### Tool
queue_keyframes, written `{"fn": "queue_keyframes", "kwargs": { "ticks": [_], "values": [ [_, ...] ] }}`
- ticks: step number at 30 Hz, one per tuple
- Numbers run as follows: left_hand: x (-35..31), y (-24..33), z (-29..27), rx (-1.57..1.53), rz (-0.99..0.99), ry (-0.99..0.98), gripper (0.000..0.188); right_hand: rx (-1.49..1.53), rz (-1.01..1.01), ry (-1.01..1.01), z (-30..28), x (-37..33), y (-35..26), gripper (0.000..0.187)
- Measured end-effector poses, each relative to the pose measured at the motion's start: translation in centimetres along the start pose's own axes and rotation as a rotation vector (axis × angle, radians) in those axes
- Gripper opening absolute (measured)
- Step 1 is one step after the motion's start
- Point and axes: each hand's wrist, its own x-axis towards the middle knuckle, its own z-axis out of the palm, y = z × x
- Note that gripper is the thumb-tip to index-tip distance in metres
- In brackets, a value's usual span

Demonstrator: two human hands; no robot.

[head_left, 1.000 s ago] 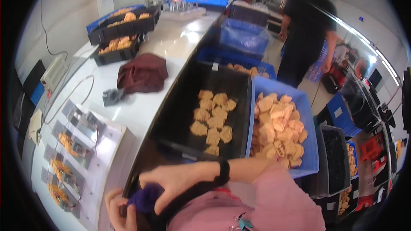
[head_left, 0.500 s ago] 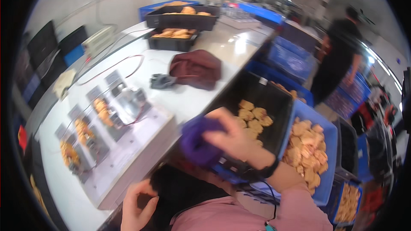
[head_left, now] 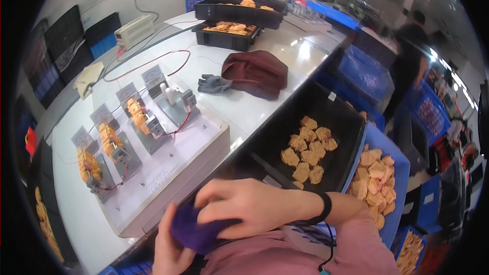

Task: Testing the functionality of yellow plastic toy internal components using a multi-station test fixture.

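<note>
A deep purple, soft-looking cloth (head_left: pixel 196 228) is bunched between my two hands near the lower edge. My right hand (head_left: pixel 249 206) is closed over it from above and from the right, its fingers curled into the bundle. From the left, my left hand (head_left: pixel 170 247) wraps round the same cloth, with the thumb side against it. Most of the cloth's inner side is hidden by the fingers. Just beyond my hands stands a white test fixture (head_left: pixel 158 173) with several metal stations. Yellow-orange parts (head_left: pixel 111 140) sit in some of them; the far right station holds none.
To the right, a black tray (head_left: pixel 336 122) holds several tan parts, beside a blue bin (head_left: pixel 395 153) heaped with more. On the white table lie a maroon cloth (head_left: pixel 254 74) and a grey glove (head_left: pixel 214 84). Black trays (head_left: pixel 224 38) are stacked behind. A person (head_left: pixel 407 61) stands far right.
My right hand has brought the purple cloth left and down from beside the black tray to my left hand. My left hand, empty before, now grips it too.
</note>
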Motion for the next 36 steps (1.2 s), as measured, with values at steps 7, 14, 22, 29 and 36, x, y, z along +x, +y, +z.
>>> {"fn": "queue_keyframes", "kwargs": {
  "ticks": [7, 14, 22, 29, 36],
  "values": [
    [-0.6, 1.1, -0.6, -0.008, -0.019, 0.19, 0.061, 0.023, 0.188, 0.172, -0.9, -1.8, 1.4, 0.031],
    [0.8, 4.8, 2.8, -0.347, -0.106, -0.167, 0.08, 0.323, 0.091, 0.161, 4.6, -0.8, 0.3, 0.06],
    [0.8, 7.2, 3.4, -0.285, -0.145, -0.203, 0.086, -0.19, 0.039, 0.289, 4.2, -1.5, 1.5, 0.039],
    [-1.2, 5.5, 0.1, -0.057, -0.053, -0.081, 0.071, -0.717, -0.019, 0.307, -1.5, -2.2, 2.2, 0.035],
    [-5.5, 1.8, -8.4, 0.384, -0.253, 0.243, 0.037, -0.968, 0.162, 0.623, -8.8, -0.5, 10.8, 0.049]
  ]
}}
